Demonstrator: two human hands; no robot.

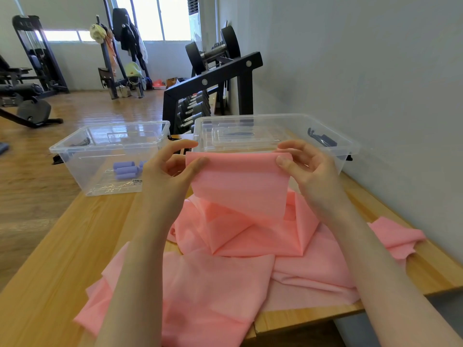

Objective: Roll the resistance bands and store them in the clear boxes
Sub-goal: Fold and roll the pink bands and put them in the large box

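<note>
A long pink resistance band point(240, 186) lies crumpled over the wooden table point(62, 259), and its top end is lifted in front of me. My left hand point(172, 166) pinches the band's upper left corner between thumb and fingers. My right hand point(305, 164) pinches the upper right corner the same way. The top edge is folded over between the two hands. Behind them stand two clear boxes. The left clear box point(75, 151) holds a few rolled purple bands point(125, 169). The right clear box point(345, 146) has no bands in it.
A black dumbbell rack point(213, 78) stands behind the boxes, close to the grey wall on the right. Gym machines point(32, 71) and a wooden floor fill the room to the left. One end of the pink band point(398, 236) hangs over the table's right edge.
</note>
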